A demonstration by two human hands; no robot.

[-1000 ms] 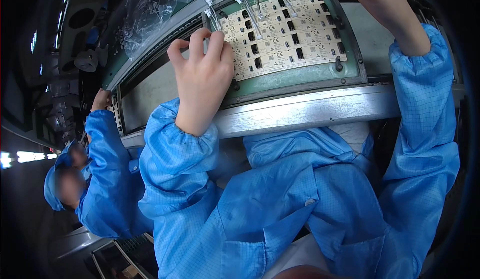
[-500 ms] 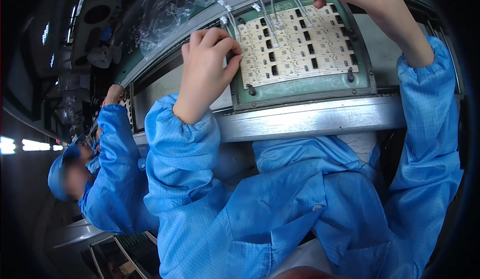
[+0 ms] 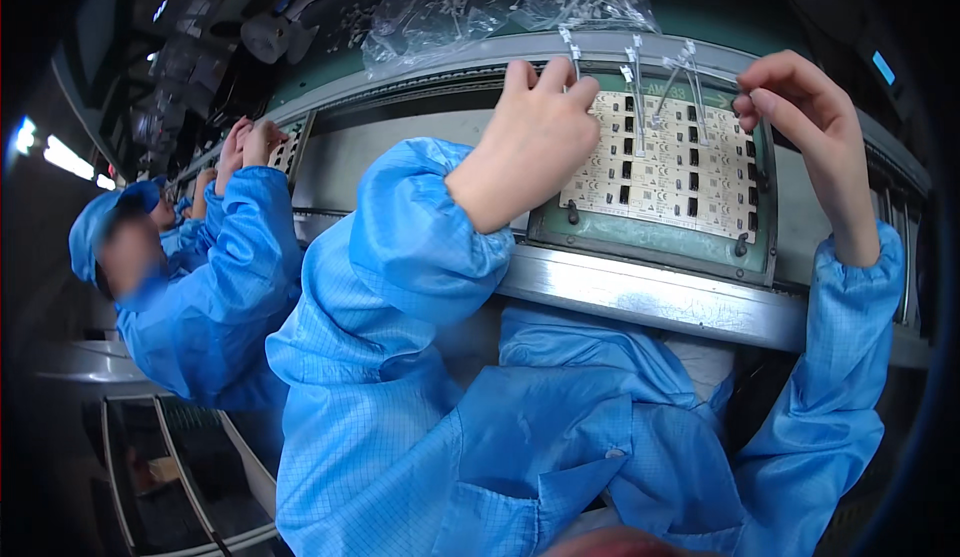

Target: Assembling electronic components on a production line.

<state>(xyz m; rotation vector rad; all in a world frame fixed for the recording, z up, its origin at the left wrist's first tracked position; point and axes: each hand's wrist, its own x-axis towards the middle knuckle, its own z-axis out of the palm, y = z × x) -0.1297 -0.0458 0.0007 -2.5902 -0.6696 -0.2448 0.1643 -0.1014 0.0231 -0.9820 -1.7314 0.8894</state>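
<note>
A cream panel of small circuit boards (image 3: 660, 182) with black parts lies in a green fixture (image 3: 640, 233). White cables with small plugs (image 3: 636, 87) stand up from its far side, several of them leaning. My left hand (image 3: 535, 147) is closed over the panel's left far corner. One cable (image 3: 574, 54) runs down behind its fingers, and the fingertips are partly hidden. My right hand (image 3: 815, 122) hovers by the panel's far right corner, its fingers curled in and the thumb close to them. Whatever it pinches, if anything, is too small to make out.
A clear plastic bag (image 3: 440, 22) with more cables lies beyond the far rail. A metal rail (image 3: 650, 302) runs along the near side of the line. At left, a co-worker in blue (image 3: 215, 297) has hands over another board.
The view has shifted, so the panel sits further right and lower. My left hand has moved over the panel's far left corner; my right hand has come to the right side, beside the far corner.
</note>
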